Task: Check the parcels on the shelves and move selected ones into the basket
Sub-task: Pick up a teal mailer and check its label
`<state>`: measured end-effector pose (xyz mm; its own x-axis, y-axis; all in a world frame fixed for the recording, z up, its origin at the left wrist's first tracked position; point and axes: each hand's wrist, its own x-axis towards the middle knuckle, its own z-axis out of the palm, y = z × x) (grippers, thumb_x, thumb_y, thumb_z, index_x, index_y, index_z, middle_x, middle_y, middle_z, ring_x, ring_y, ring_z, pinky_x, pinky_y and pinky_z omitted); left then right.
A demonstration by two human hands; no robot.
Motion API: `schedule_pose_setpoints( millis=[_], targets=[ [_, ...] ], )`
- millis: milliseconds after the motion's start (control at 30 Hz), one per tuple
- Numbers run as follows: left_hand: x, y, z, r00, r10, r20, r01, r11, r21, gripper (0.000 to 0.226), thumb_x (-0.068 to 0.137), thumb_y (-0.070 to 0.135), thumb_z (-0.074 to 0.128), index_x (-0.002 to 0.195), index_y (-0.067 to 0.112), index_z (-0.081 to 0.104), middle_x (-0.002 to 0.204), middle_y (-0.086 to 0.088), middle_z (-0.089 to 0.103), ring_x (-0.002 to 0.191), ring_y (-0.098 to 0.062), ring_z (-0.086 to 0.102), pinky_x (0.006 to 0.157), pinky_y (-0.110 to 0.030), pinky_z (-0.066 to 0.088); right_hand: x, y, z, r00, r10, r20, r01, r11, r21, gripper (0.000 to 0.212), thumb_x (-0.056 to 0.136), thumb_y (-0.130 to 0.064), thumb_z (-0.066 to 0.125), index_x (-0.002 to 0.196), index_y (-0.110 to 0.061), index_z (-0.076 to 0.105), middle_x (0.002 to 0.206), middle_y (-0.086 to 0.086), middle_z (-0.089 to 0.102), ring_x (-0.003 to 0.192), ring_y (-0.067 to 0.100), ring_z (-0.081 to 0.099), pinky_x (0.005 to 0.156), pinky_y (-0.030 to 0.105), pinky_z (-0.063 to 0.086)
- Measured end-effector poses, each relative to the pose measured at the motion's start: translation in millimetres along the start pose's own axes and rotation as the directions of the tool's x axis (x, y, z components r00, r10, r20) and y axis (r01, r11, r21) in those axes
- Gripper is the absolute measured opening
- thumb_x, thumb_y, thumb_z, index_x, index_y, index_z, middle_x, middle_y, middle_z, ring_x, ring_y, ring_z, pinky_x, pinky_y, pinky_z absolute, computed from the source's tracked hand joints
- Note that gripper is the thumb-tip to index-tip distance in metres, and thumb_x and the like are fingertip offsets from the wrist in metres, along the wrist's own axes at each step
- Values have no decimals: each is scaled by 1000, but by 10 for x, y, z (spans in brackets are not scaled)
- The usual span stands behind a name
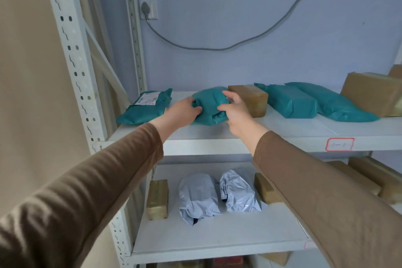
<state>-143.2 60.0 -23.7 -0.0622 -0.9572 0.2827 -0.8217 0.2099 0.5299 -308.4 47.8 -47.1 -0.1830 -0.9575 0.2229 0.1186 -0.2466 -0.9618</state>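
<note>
Nearest the lens, two brown sleeves [91, 183], reaching forward and up to the upper shelf [250, 135] of a pale metal rack. Left hand [181, 113] curled round the left end of a teal parcel [210, 105], thumb on top and fingers tucked against its side. Right hand [233, 107] gripping the same parcel from the right, fingertips hooked over its far top edge, thumb pressed into the near face. Parcel between the two sets of fingers, seemingly resting on the shelf board, though hard to tell whether its underside is just lifted. Left of the left fingers, close by, a flat teal mailer with a white label [144, 106], lying askew at the shelf's end. Just beyond the right fingers, touching or nearly touching the held parcel, a small brown box [250, 99]. Farther right of the fingers, two long teal bags [291, 101] side by side, then larger brown cartons [372, 93] at the frame's edge. On the shelf lip to the right, a red-bordered tag [339, 144], its writing too faint to read. Below the hands, on the lower shelf [217, 237], a small tan box [157, 199], two crumpled grey bags [217, 194] and another tan box [264, 188] partly behind the right sleeve. Above the fingers, on the wall, a socket [149, 9] with a grey cable [217, 48] looping rightward.
</note>
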Motion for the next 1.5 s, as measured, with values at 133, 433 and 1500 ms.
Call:
schedule_pose_setpoints(
  millis=[133,433,1500],
  targets=[
    [-834,158,-68,996,-11,-92,-36,870,-492,47,101,26,63,145,19,47,109,-4,68,92,-15,65,75,-26,49,-754,-246,-334,983,-176,48,170,979,108,60,85,20,56,123,-26,64,126,5,65,114,22,63,93,32,55],
    [-2657,726,-9,939,151,309,313,-5,-950,47,100,50,58,133,18,65,133,-7,72,124,-25,68,105,-43,52,-2567,-360,-1269,932,-300,204,254,941,225,58,87,23,50,124,-21,64,118,2,68,106,13,65,94,28,56],
    [-3489,307,863,760,446,-473,-563,815,-136,97,96,-5,60,164,39,8,175,3,-2,161,-25,11,127,-59,18,-3517,-93,-2072,921,97,377,-108,994,8,79,77,-9,84,144,-32,49,134,1,71,126,25,66,113,53,47]
  ],
)
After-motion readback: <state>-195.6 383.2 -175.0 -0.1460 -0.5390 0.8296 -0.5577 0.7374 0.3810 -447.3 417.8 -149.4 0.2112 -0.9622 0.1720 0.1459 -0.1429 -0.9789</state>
